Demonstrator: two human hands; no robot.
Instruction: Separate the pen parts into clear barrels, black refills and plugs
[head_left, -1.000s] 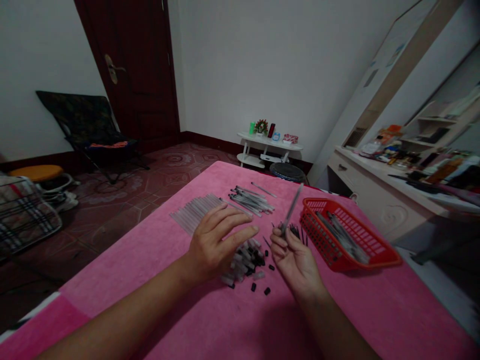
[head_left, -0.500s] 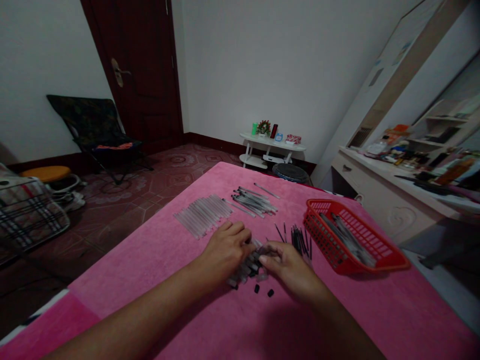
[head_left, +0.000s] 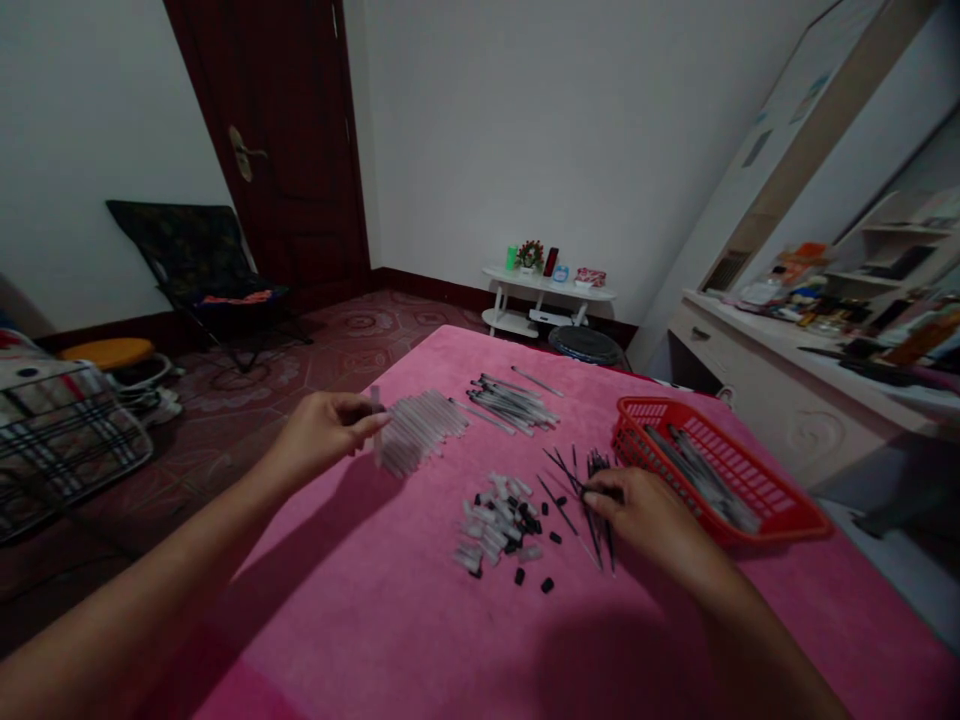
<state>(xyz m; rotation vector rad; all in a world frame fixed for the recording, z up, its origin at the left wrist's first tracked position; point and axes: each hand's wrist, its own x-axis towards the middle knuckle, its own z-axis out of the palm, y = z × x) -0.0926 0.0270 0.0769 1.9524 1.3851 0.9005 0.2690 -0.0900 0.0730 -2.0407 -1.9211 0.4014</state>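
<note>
My left hand (head_left: 324, 428) is closed in a pinch on a clear pen barrel (head_left: 375, 412), lifted at the near end of the row of clear barrels (head_left: 420, 428). My right hand (head_left: 641, 510) rests on the pink table (head_left: 390, 620), fingertips pinched on a thin dark refill (head_left: 596, 492) in the loose bunch of refills (head_left: 581, 475). Between the hands lies a heap of small clear and black caps (head_left: 501, 525).
A red basket (head_left: 780, 505) with finished pens stands right of my right hand. A pile of assembled pens (head_left: 514, 400) lies at the table's far side. Beyond are a white dresser (head_left: 757, 385), a folding chair (head_left: 199, 275) and a dark door (head_left: 285, 140).
Both hands left the cap heap. The left hand went left to the clear barrels and picked one up; the right hand went right to the refills. The pen it held a second ago is gone.
</note>
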